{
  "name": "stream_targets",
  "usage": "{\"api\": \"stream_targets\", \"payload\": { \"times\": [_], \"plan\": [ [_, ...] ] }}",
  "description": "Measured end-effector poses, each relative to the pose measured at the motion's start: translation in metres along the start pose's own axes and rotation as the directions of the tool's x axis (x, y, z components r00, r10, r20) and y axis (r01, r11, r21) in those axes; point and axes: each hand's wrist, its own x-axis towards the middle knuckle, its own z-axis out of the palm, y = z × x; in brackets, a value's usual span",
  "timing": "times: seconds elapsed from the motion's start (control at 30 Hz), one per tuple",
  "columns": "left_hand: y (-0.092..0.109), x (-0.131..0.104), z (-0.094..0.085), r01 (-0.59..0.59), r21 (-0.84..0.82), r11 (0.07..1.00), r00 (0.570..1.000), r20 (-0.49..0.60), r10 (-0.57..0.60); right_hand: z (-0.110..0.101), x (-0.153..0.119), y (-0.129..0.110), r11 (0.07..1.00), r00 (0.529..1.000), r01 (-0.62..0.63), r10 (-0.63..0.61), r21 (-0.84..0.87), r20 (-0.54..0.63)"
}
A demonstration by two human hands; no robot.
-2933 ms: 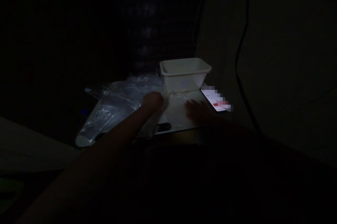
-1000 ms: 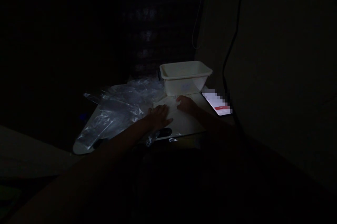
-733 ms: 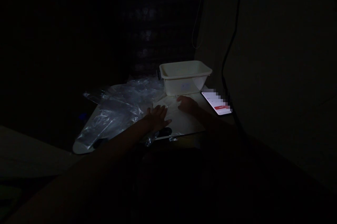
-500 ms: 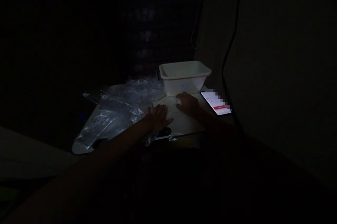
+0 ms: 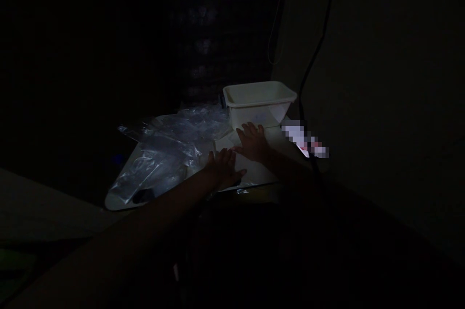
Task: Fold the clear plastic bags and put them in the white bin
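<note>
In dim light, my left hand (image 5: 223, 168) lies over the near part of a small white table (image 5: 267, 171), its fingers apart. My right hand (image 5: 253, 143) rests farther back on the tabletop, in front of a white plastic tub (image 5: 249, 116), with its fingers spread. Beneath and between the hands is something pale and flat, perhaps a clear plastic bag; the gloom hides its edges. To the left of my left hand, a heap of clear plastic bags (image 5: 163, 154) covers much of the tabletop.
A lit phone (image 5: 296, 133), partly blurred out, lies at the table's right edge. A dark cable (image 5: 314, 59) hangs down the wall beside it. One small dark object (image 5: 143, 196) sits at the front left corner.
My right hand has opened from a curled grip to spread fingers. My left hand has slid slightly right and now covers most of the dark object near the front edge. The view has shifted slightly.
</note>
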Motion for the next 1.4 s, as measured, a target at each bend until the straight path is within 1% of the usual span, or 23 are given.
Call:
{"api": "stream_targets", "payload": {
  "times": [0.17,0.43,0.53,0.67,0.73,0.83,0.9,0.93,1.0,1.07,1.13,1.23,1.27,1.37,1.4],
  "plan": [
    [-0.003,-0.002,0.002,0.005,-0.046,0.999,0.999,0.035,-0.003,0.002,0.006,0.0,0.999,1.0,-0.025,0.025,-0.022,0.011],
    [-0.003,-0.008,-0.01,-0.03,-0.084,0.996,0.992,0.119,0.039,-0.002,0.011,-0.004,0.997,0.999,-0.049,0.049,-0.053,0.004],
    [-0.003,-0.007,-0.013,-0.017,-0.075,0.997,0.996,0.081,0.023,-0.006,0.011,0.001,0.997,0.998,-0.06,0.061,-0.047,0.024],
    [-0.005,0.001,-0.012,-0.049,-0.054,0.997,0.999,-0.014,0.049,-0.013,0.004,0.013,0.996,0.993,-0.083,0.086,-0.036,0.083],
    [-0.006,0.006,-0.01,-0.09,-0.049,0.995,0.995,-0.05,0.087,-0.015,-0.002,0.017,0.999,0.993,-0.036,0.038,-0.02,0.113],
    [-0.007,0.012,-0.005,-0.123,-0.052,0.991,0.992,-0.047,0.121,-0.014,-0.017,0.016,0.991,0.979,0.128,-0.132,0.036,0.153],
    [-0.007,0.013,-0.003,-0.113,-0.055,0.992,0.994,-0.015,0.113,-0.01,-0.028,0.013,0.971,0.963,0.226,-0.234,0.077,0.133],
    [-0.006,0.013,-0.002,-0.109,-0.056,0.992,0.994,0.001,0.11,-0.007,-0.034,0.011,0.963,0.96,0.254,-0.263,0.089,0.099],
    [-0.006,0.013,0.0,-0.111,-0.054,0.992,0.993,0.024,0.113,-0.001,-0.044,0.01,0.959,0.96,0.268,-0.273,0.092,0.054],
    [-0.005,0.013,0.001,-0.106,-0.051,0.993,0.994,0.03,0.107,0.003,-0.052,0.011,0.965,0.966,0.249,-0.253,0.087,0.045],
    [-0.005,0.013,0.001,-0.095,-0.053,0.994,0.995,0.027,0.097,0.004,-0.055,0.016,0.971,0.972,0.224,-0.229,0.08,0.06],
    [-0.006,0.012,-0.001,-0.096,-0.063,0.993,0.995,0.029,0.098,-0.003,-0.054,0.029,0.984,0.979,0.168,-0.174,0.063,0.108],
    [-0.006,0.012,-0.003,-0.098,-0.067,0.993,0.994,0.033,0.1,-0.007,-0.053,0.034,0.989,0.981,0.138,-0.145,0.058,0.132],
    [-0.006,0.01,-0.007,-0.095,-0.076,0.993,0.993,0.059,0.1,-0.022,-0.044,0.05,0.999,0.981,-0.026,0.018,0.039,0.193],
    [-0.006,0.009,-0.008,-0.096,-0.078,0.992,0.993,0.068,0.102,-0.026,-0.041,0.054,0.997,0.979,-0.067,0.057,0.044,0.195]
  ]
}}
